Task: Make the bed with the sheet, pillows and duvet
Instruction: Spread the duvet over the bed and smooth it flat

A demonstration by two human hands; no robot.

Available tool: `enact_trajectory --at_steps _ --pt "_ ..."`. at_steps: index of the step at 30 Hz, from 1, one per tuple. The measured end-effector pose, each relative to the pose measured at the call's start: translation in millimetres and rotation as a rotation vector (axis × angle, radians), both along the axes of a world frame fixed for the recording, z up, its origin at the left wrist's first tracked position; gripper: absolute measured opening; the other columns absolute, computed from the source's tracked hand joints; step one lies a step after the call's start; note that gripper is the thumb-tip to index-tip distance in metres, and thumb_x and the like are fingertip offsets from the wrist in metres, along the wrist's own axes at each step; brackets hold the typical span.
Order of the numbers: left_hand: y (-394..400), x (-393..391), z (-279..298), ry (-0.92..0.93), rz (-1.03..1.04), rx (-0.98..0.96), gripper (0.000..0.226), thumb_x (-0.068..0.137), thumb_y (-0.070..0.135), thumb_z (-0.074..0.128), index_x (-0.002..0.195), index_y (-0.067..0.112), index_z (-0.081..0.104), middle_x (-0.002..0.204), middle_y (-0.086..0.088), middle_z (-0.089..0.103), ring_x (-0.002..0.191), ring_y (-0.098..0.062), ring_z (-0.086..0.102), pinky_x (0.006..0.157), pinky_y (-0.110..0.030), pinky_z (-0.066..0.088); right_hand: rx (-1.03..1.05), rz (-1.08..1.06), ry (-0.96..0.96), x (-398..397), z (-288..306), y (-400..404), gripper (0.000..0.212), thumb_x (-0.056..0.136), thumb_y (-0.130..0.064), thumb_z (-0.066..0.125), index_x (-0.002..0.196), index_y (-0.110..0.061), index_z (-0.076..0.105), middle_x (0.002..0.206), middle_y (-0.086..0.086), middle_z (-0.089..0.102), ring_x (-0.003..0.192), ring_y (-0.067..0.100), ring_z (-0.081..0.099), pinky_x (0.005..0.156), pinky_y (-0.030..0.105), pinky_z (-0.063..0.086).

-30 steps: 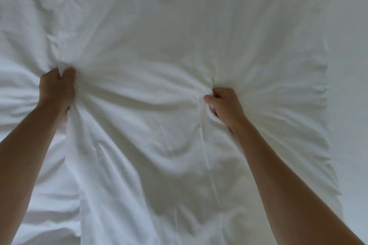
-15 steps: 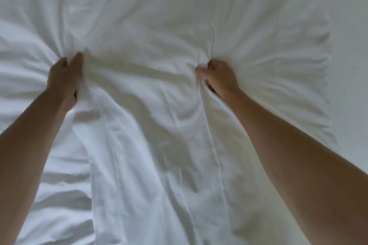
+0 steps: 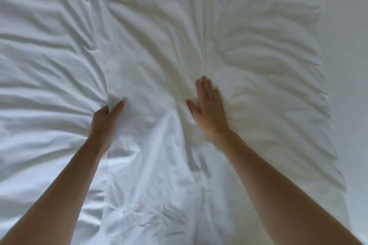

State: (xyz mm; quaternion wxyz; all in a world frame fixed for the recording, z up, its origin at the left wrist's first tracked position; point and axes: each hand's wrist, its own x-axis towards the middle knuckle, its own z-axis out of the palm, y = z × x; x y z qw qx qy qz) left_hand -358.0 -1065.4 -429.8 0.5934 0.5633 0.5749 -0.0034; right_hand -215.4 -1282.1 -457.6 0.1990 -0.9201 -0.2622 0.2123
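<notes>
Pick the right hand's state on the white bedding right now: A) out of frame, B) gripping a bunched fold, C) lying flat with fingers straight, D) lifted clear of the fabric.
C: the right hand lies flat on the white bedding, fingers straight though a bit motion-blurred, while the left hand pinches a fold of it.

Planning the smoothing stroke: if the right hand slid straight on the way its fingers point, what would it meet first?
The right hand lies flat, fingers pointing up the picture. Straight ahead it would likely meet the creases fanning out in the white cloth; nothing else shows there.
</notes>
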Motion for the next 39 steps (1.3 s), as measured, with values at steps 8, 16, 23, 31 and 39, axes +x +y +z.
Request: enact_trajectory --at_steps 8,16,23,31,39 --pt "-103.5 -121.9 10.1 0.404 -0.228 0.436 0.046 0.094 0.039 0.05 0.065 0.004 0.045 0.065 -0.017 0.052 0.068 -0.036 0.047 0.059 -0.039 0.031 0.022 0.131 -0.131 -151.1 9.8 -75.9 0.057 0.096 -0.033 0.041 0.143 0.0 0.04 0.152 0.02 0.033 0.143 0.029 0.028 0.116 0.042 0.024" --pt "-120.2 -192.8 27.8 0.337 -0.018 0.77 0.036 0.102 0.019 0.042 0.075 -0.004 0.051 0.077 -0.035 0.055 0.067 -0.041 0.044 0.062 -0.036 0.025 0.001 0.249 -0.096 -249.1 22.8 -119.9 0.056 0.098 -0.033 0.043 0.146 -0.005 0.036 0.156 0.015 0.026 0.146 0.026 0.019 0.116 0.044 0.023" --pt "-87.7 -223.1 15.4 0.5 -0.165 0.566 0.038 0.094 0.031 0.039 0.078 0.0 0.055 0.088 -0.033 0.058 0.082 -0.045 0.054 0.068 -0.043 0.038 -0.096 0.306 -0.184 -264.1 44.8 -162.3 0.049 0.098 -0.031 0.04 0.141 -0.007 0.042 0.153 0.019 0.031 0.143 0.033 0.024 0.116 0.046 0.024" --pt "-150.8 -268.4 32.4 0.36 -0.324 0.705 0.042 0.101 0.038 0.043 0.115 0.0 0.055 0.089 -0.03 0.065 0.083 -0.05 0.06 0.067 -0.043 0.038 -0.226 0.151 -0.322 -274.8 49.4 -184.0 0.066 0.077 -0.057 0.064 0.117 -0.006 0.058 0.113 0.015 0.06 0.102 0.033 0.058 0.087 0.04 0.047" --pt "-168.5 -310.4 25.0 0.367 -0.226 0.653 0.042 0.1 0.016 0.044 0.062 0.007 0.03 0.05 -0.007 0.031 0.05 -0.025 0.027 0.049 -0.035 0.022 -0.104 0.358 -0.126 -257.3 55.6 -156.5 0.025 0.065 -0.002 0.08 0.073 -0.014 0.059 0.055 0.003 0.059 0.043 0.025 0.057 0.042 0.021 0.033"
